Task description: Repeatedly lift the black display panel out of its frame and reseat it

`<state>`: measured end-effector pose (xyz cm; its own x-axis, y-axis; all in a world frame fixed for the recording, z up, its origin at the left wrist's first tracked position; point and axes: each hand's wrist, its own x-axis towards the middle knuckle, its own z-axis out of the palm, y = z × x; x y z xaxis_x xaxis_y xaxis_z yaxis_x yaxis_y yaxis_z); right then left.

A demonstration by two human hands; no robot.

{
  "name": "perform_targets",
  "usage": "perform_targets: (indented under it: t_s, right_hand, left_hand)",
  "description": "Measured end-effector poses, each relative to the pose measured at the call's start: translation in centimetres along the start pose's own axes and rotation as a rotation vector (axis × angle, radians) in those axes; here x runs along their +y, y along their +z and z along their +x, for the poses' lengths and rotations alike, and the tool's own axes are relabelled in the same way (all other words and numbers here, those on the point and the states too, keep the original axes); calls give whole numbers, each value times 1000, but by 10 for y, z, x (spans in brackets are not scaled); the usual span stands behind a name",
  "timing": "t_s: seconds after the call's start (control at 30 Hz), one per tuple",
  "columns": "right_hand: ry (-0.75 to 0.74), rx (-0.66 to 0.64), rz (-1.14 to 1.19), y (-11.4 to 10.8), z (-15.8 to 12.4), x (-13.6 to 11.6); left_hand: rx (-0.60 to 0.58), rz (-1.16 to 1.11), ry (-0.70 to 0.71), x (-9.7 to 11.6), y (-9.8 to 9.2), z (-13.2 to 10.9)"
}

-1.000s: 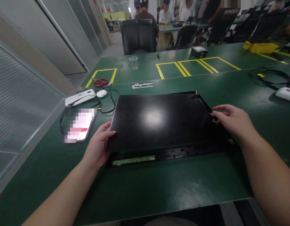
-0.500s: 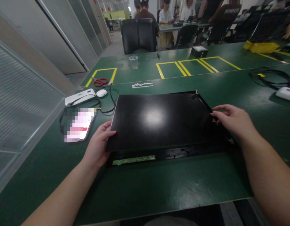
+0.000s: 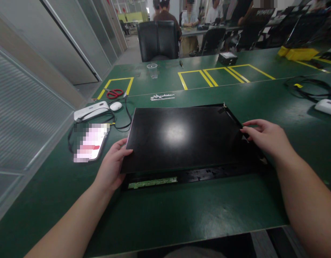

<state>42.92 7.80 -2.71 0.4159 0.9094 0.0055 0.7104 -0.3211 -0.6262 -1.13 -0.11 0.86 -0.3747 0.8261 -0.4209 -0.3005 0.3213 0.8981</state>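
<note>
A glossy black display panel (image 3: 178, 143) lies tilted over a black frame (image 3: 203, 175), its left side raised. My left hand (image 3: 115, 161) grips the panel's left edge, thumb on top and fingers beneath. At the right side, my right hand (image 3: 264, 136) pinches the edge of the black frame with thumb and fingertips, close to the panel's right edge. A green circuit board strip (image 3: 151, 182) shows along the front of the frame. Silvery tape or foil bits sit at the frame's right corners. Most of the frame is hidden under the panel.
Left on the green table (image 3: 181, 211) are a phone (image 3: 92, 141), a white power strip (image 3: 92, 110), a white mouse (image 3: 116, 106), cables and red scissors (image 3: 115, 94). Farther back stand a clear plastic cup (image 3: 152, 71) and a black box (image 3: 227, 58). Several people sit behind.
</note>
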Motion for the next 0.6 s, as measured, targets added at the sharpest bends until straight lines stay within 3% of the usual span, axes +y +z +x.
perform_targets:
  t_s: [0.6]
  right_hand:
    - [-45, -6, -22, 0, 4, 6]
  left_hand:
    - [-16, 42, 12, -2, -3, 2]
